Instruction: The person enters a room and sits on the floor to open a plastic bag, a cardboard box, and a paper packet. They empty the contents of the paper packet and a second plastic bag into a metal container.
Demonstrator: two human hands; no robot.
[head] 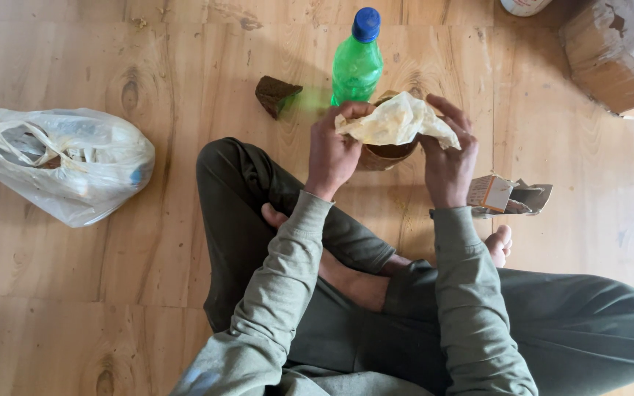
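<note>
Head view: a pale wooden floor (111, 264) (knots and grain plain to see) spreads under a cross-legged person. The left hand (333, 150) and right hand (447, 158) both pinch a crumpled cream wrapper (398, 121), held just above a brown bowl (387, 155) whose contents are hidden. Beyond the hands stands a green bottle (357, 66), blue-capped. Far left of them lies a white plastic bag (60, 161); a torn carton (508, 196) sits beside the right hand.

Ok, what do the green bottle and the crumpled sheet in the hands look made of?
Green bottle: translucent plastic, glossy, light glowing through it, with an opaque blue cap. Crumpled sheet: thin, cream, matte and creased, probably paper or thin plastic film; held by left hand and right hand.
</note>
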